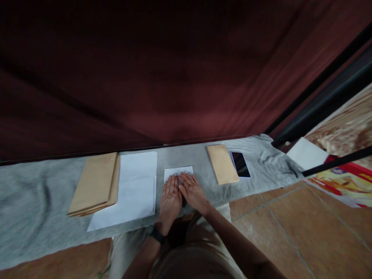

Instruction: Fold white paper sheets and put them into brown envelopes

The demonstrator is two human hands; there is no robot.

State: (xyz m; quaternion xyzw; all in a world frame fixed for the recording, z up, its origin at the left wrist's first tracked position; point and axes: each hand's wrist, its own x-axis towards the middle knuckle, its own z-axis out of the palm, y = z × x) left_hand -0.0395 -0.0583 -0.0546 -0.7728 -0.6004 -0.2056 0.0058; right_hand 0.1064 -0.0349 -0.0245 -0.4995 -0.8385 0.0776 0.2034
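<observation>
We see a small folded white paper (pixel 178 172) lying mid-way along the grey cloth (pixel 35 201), near its far edge. Our left hand (pixel 170 197) and right hand (pixel 192 192) press flat on its near part, fingers straight and close together. Left lie white sheets (pixel 130 186) and a stack of brown envelopes (pixel 95 182); right, one brown envelope (pixel 222 163) beside a phone (pixel 240 164).

We see our two bare hands and forearms, with no sleeves reaching the wrists. Our left hand (pixel 170 199) has a dark band around its wrist, like a watch strap or bracelet. Our right hand (pixel 193 192) wears nothing. Below them, our lap is covered in light beige or khaki cloth.
</observation>
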